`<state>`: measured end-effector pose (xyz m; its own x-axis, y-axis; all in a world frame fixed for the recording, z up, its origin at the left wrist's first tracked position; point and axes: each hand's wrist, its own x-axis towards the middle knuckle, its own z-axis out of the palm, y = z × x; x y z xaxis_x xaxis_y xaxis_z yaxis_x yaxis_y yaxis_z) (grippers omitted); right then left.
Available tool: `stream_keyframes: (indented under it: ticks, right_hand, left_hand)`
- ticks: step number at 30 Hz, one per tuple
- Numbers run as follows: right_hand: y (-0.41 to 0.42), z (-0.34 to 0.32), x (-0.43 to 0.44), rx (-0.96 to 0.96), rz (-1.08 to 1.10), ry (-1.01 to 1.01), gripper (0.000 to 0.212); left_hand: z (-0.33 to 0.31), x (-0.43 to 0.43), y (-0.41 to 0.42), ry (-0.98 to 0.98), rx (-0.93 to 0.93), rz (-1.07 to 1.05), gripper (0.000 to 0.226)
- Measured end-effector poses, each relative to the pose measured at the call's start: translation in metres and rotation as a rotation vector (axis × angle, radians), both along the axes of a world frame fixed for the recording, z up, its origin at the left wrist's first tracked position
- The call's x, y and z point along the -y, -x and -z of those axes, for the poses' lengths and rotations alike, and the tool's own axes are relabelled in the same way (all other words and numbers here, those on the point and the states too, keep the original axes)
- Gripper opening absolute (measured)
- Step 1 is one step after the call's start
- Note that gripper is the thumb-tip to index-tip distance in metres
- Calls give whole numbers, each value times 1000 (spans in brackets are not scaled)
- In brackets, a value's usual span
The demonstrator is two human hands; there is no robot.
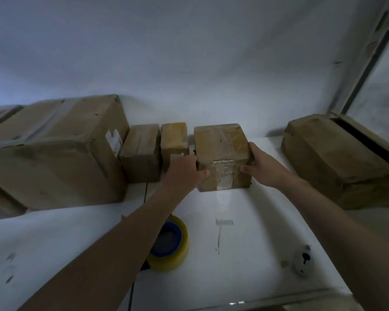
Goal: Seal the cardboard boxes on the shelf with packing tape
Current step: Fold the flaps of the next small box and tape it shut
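Tape roll (170,245) near; both hands on small box (221,153).

We see open white shelf (245,232) toward us, tape roll (170,245) under our left forearm, small boxes (142,151) crowding the left, slumped box (337,158) blocking the right, a clear gap between.

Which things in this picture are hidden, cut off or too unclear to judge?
- Tape roll, head view: left forearm covers its left part.
- Fingers of the left hand: behind the small box.
- Big box: cut by left edge.
- Small grey object: too blurred to name.
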<state>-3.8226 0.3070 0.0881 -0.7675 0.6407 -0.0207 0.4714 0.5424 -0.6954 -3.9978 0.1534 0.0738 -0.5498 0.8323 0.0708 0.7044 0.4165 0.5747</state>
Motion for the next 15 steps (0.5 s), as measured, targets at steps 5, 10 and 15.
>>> stream_keyframes:
  ticks: [5, 10, 15]
  right_hand:
    - [32, 3, -21, -6, -8, 0, 50]
    - [53, 8, -33, -16, 15, -13, 43]
    - [40, 0, -34, 21, 26, -1, 64]
  left_hand:
    - [4, -17, 15, 27, -92, -78, 26]
    - [4, -32, 13, 18, -127, -171, 36]
    - [-6, -29, 6, 75, -65, -187, 35]
